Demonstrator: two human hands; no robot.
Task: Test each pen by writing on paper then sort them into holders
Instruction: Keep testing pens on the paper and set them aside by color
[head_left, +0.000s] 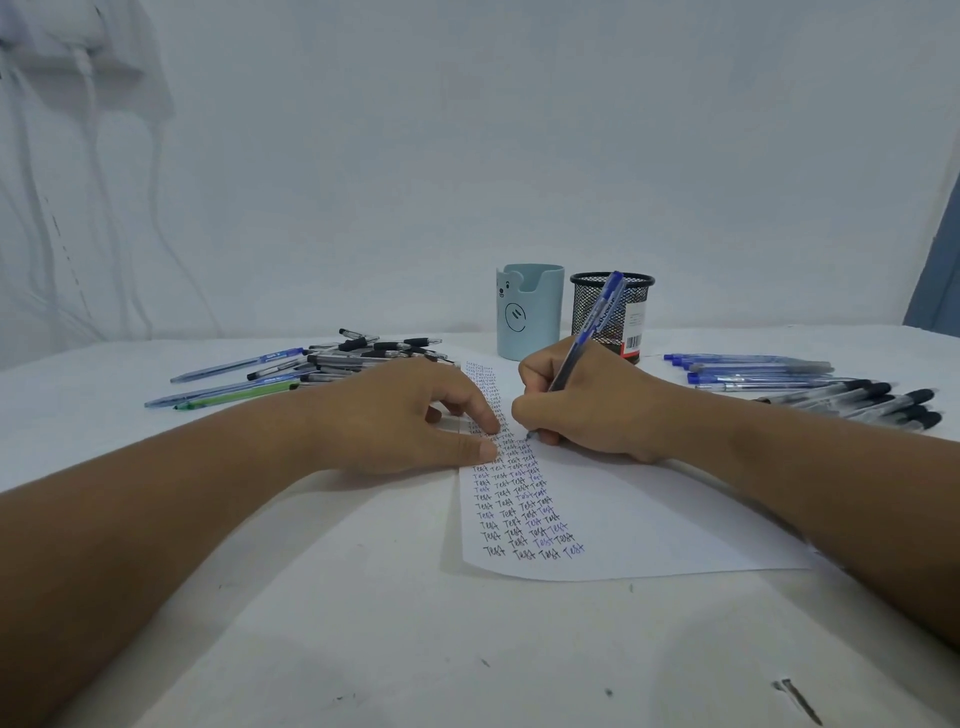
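At the far left, around ten o'clock from the sheet, a loose heap of pens (332, 364) lies on the white bench (322, 597): clear blue-capped ones, black-gripped ones crossing each other, and a single green pen (236, 397) at the near edge of the heap. The left hand (400, 415) lies flat just in front of this heap, its grip apart, fingers straight and relaxed, with the fingertips (491, 423) pressing on the left margin of the paper (623, 514). The paper runs from twelve o'clock down toward six, and its left side carries columns of the word "Test" in black and blue ink. At twelve o'clock, behind the sheet, stand two holders side by side: a pale blue cup (529, 318) with a bear face and a smile drawn on it, and just to its right a black mesh cup (613, 314) with a barcode label. The right hand (587, 402) rests on the paper with its grip clamped on a blue pen (592, 327); the tip meets the sheet beside the written columns, and the capped end tilts up toward one o'clock, crossing in front of the mesh cup. At two o'clock lies a row of blue pens (753, 371), and just nearer and further right a row of black-capped pens (852, 402).
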